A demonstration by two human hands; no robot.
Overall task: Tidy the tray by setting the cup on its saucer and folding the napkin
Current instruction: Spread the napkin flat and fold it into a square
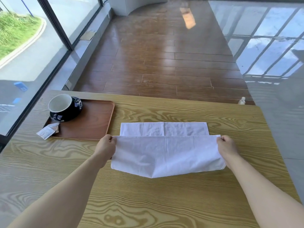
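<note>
**Napkin mid-fold, cup on tray**

The white napkin point(166, 150) lies on the wood-grain desk point(164, 203), just right of the brown tray point(97, 122). The cloth is thin, with faint creases and a vertical crease line down the middle. Its near half is raised and doubled toward the far half, which lies flat on the desk; the lower fold sags to a blunt point. The left hand point(106, 148) pinches the raised edge's left corner, fingers closed on the cloth. The right hand point(227, 147) pinches the right corner the same way. The edge is taut between them.

The dark cup point(63, 106), white inside, sits on the tray's far left corner, tilted toward the camera. Whether a saucer lies under it cannot be told. Small packets point(48, 131) overlap the tray's near left edge.
</note>
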